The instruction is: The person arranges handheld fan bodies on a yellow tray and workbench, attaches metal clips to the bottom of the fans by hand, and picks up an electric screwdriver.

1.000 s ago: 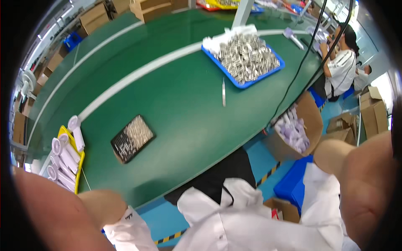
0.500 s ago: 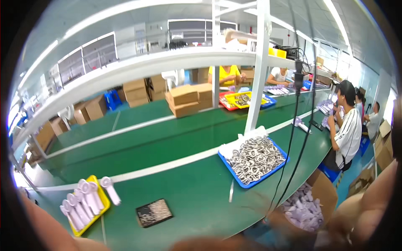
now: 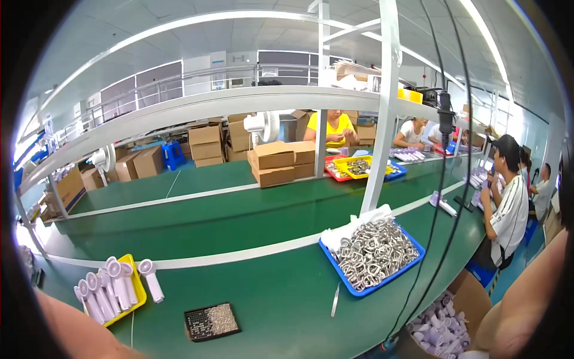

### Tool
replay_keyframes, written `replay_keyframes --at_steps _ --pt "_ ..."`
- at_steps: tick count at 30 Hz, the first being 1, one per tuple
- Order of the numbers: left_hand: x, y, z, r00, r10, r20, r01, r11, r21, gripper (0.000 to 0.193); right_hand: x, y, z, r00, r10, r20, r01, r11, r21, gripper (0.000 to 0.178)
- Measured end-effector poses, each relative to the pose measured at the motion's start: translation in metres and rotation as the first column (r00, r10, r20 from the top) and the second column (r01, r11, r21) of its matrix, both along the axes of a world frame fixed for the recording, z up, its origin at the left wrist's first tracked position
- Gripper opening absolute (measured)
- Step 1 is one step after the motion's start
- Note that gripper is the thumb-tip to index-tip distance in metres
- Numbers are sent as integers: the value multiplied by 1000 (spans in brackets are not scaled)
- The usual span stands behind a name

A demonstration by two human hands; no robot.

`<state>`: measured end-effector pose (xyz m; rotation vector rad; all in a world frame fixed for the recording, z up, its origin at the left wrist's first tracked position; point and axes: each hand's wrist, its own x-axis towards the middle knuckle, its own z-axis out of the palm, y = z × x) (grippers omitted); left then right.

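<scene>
Only my bare forearms show: the left forearm [image 3: 81, 329] at the lower left and the right forearm [image 3: 523, 299] at the lower right. Both hands are out of sight past the lower edge. Nearest my left arm, several pale lilac handheld fans [image 3: 94, 293] lie in a yellow tray [image 3: 139, 287], and one more fan [image 3: 152, 281] rests just right of it. A black tray [image 3: 212, 322] of small metal pieces lies on the green table. Beside my right arm, a carton [image 3: 472, 293] on the floor side holds many lilac fan parts [image 3: 441, 329].
A blue tray [image 3: 359, 292] heaped with metal rings [image 3: 376, 254] stands by the white post [image 3: 382, 131]. Tweezers [image 3: 335, 299] lie near it. Black cables [image 3: 439, 227] hang down to the table edge. A co-worker in a white shirt [image 3: 508, 203] sits at the right.
My blurred hands, at the lower edge before, have dropped out of sight. The whole view has shifted, so table things sit lower and the ceiling shows more.
</scene>
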<state>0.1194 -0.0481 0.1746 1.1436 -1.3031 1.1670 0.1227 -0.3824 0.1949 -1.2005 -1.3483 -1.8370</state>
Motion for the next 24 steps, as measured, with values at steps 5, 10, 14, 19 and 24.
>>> replay_keyframes --at_steps 5,10,14,19,24 --pt "4 -4 -31 979 -96 -178 105 994 40 65 3 7 -42 986 -14 -167 23 998 57 37" --pt "5 -21 -46 920 -215 -329 240 970 37 65 -4 7 -70 950 -52 -309 85 992 94 38" --pt "-13 -18 -60 813 -239 -530 281 960 -3 64 -18 23 -102 861 -12 -508 85 989 121 38" --pt "-18 -10 -76 761 -251 -598 266 962 -64 64 2 72 -189 168 -377 -911 55 926 -373 43" --pt "-60 -18 -80 192 -729 -657 631 604 -487 54 -7 43 -271 51 -754 -655 -26 654 -756 45"
